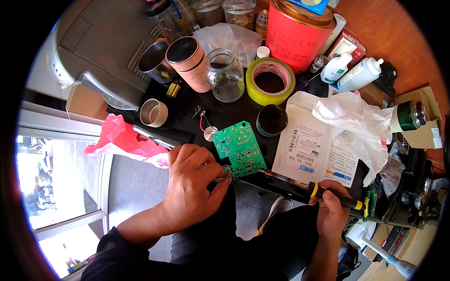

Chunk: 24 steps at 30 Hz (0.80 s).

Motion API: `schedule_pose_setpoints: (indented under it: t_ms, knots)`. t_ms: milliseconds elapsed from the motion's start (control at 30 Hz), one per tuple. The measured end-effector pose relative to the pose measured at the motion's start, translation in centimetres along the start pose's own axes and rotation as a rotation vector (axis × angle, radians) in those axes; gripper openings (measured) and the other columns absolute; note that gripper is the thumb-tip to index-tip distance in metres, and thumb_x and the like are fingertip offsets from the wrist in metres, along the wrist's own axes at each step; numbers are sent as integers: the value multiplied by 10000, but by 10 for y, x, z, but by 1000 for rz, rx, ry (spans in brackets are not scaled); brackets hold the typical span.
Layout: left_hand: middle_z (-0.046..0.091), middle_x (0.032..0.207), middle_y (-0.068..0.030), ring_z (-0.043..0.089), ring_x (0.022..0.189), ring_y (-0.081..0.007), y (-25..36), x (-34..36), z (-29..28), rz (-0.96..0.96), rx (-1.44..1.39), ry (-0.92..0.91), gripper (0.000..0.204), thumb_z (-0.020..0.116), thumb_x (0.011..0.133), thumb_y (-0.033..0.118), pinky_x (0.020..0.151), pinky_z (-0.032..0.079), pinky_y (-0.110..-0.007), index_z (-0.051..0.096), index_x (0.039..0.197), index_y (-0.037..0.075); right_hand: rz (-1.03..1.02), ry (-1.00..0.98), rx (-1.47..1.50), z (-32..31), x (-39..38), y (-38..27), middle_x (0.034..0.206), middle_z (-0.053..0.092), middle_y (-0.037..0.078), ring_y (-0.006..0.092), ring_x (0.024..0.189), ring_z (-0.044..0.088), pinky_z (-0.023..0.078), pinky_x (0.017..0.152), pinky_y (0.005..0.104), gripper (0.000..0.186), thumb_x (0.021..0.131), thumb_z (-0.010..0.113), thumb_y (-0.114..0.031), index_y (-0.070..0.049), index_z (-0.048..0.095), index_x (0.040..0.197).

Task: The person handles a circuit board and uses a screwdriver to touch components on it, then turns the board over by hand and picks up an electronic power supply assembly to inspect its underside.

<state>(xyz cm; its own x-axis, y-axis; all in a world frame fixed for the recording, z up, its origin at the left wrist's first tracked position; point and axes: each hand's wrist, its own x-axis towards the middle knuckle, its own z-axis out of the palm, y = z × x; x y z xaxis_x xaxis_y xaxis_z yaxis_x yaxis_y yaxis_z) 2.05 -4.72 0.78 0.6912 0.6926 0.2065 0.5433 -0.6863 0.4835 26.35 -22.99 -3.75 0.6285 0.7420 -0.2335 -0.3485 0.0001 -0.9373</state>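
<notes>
A green circuit board (238,147) lies at the near edge of the dark table, its soldered side facing up. My left hand (193,180) is closed at the board's near left corner, thumb and forefinger pinching a bundle of thin wires (224,174). In my right hand (332,206) is a soldering iron (300,183) with a black and yellow handle. Its metal shaft points left, and the tip meets or nearly meets the board's near right corner. Red and black leads (202,122) run from the board's far left side.
Behind the board stand a glass jar (225,77), a pink tumbler (189,63), a roll of yellow tape (255,93) and a small dark round container (272,120). Printed paper (300,145) and crumpled white plastic (358,122) lie to the right. A red plastic bag (124,143) hangs at left.
</notes>
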Motion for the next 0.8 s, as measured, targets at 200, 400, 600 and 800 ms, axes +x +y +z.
schedule_pose_setpoints:
  t_ms: [200, 400, 600, 800]
  knots:
    - [605, 889, -71, 547, 937, -277, 0, 0, 0, 0, 2, -2, 149, 815, 668, 77, 829, 389, -413, 694, 755, 82, -6, 14, 13, 1, -1, 0, 983, 697, 179, 240, 760, 672, 567, 649, 326, 281, 878, 720, -136, 70, 683, 1065]
    - [602, 892, -72, 543, 935, -272, 0, -1, 0, -1, 4, -10, 148, 819, 672, 84, 831, 387, -412, 697, 756, 84, -15, 12, 15, -1, -1, 1, 991, 699, 177, 242, 760, 674, 569, 652, 330, 278, 881, 718, -132, 68, 683, 1071]
    - [602, 889, -70, 541, 931, -270, 0, -1, 0, -4, 1, -8, 144, 819, 671, 80, 831, 385, -410, 695, 746, 84, -26, 20, 14, -2, -1, 2, 989, 698, 184, 250, 751, 671, 568, 660, 329, 278, 888, 710, -133, 71, 680, 1075]
    - [602, 882, -69, 543, 928, -272, -1, -1, 0, -2, 0, -3, 144, 818, 670, 78, 823, 385, -411, 693, 743, 83, -36, 11, 8, -1, -1, 1, 990, 695, 189, 252, 750, 670, 566, 660, 325, 288, 891, 710, -143, 74, 678, 1077]
